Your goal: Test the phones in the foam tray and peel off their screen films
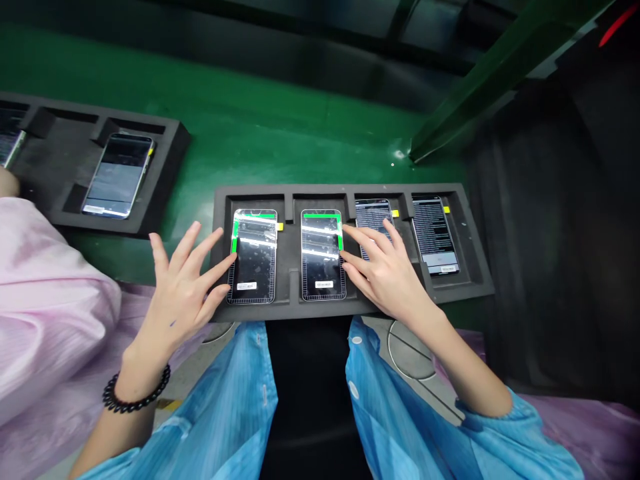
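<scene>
A black foam tray (350, 190) holds several smartphones in a row, face up. My left hand (187, 287) has its fingers spread, the index fingertip touching the left edge of the leftmost phone (254, 267). That screen shows green blocks along its top and left side. At the second phone (323, 263), green runs across the top and down the right side. My right hand (385, 267) lies with fingers stretched out, fingertips at this phone's right edge. Partly covered by that hand is a third phone (370, 208) showing lines of text. A fourth phone (435, 233) displays similar text.
Another black foam tray (170, 153) with a phone (120, 175) stands to the left on the green table (300, 153). Beside me is a co-worker's pink sleeve (45, 287). A green post (480, 87) rises at the back right, near a dark surface (540, 253).
</scene>
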A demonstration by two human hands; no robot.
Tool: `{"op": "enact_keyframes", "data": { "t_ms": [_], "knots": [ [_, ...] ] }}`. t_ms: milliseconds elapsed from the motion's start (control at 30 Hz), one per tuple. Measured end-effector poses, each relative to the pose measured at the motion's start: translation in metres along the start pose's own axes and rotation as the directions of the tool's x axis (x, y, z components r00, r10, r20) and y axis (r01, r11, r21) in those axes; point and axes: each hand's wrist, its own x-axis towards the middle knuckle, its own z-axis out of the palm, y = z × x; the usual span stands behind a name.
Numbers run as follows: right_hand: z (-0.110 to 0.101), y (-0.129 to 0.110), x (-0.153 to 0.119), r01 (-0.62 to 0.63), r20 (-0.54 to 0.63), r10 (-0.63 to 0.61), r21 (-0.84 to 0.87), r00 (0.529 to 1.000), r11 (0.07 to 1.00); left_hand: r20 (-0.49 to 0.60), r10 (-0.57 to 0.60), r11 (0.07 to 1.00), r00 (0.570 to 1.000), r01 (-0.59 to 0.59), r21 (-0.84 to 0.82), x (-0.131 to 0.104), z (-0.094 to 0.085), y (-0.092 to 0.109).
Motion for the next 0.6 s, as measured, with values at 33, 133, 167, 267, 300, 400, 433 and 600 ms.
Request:
{"op": "enact_keyframes", "data": {
  "t_ms": [33,133,167,267,300,400,433,600],
  "knots": [
    [-0.001,-0.001,-0.001,0.003,0.005,-0.003,0.006,1.0,1.0,0.011,0.002,1.0,1.0,-0.002,0.001,-0.002,-0.001,0.001],
    [-0.004,-0.005,-0.006,0.018,0.025,-0.019,0.02,1.0,1.0,0.049,-0.015,1.0,0.999,0.016,-0.012,-0.007,-0.006,0.005],
    [-0.005,-0.006,-0.007,0.024,0.032,-0.025,0.025,0.999,0.999,0.054,-0.018,1.0,0.998,0.019,-0.021,-0.009,-0.007,0.006],
    [-0.007,-0.01,-0.012,0.035,0.038,-0.037,0.032,0.999,0.999,0.044,-0.004,0.999,0.999,0.006,-0.047,-0.014,-0.01,0.009],
    [-0.007,-0.011,-0.013,0.038,0.037,-0.039,0.032,0.999,0.999,0.045,0.003,0.999,0.999,0.0,-0.051,-0.016,-0.011,0.01],
    [-0.009,-0.015,-0.017,0.051,0.042,-0.052,0.033,0.998,0.998,0.054,0.021,0.999,0.998,-0.019,-0.051,-0.02,-0.013,0.012],
    [-0.01,-0.017,-0.019,0.057,0.048,-0.059,0.036,0.997,0.998,0.055,0.029,0.998,0.998,-0.026,-0.051,-0.021,-0.014,0.013],
    [-0.014,-0.024,-0.024,0.077,0.065,-0.083,0.084,0.994,0.993,0.041,0.102,0.994,0.994,-0.099,-0.055,-0.024,-0.019,0.013]
  ]
}}
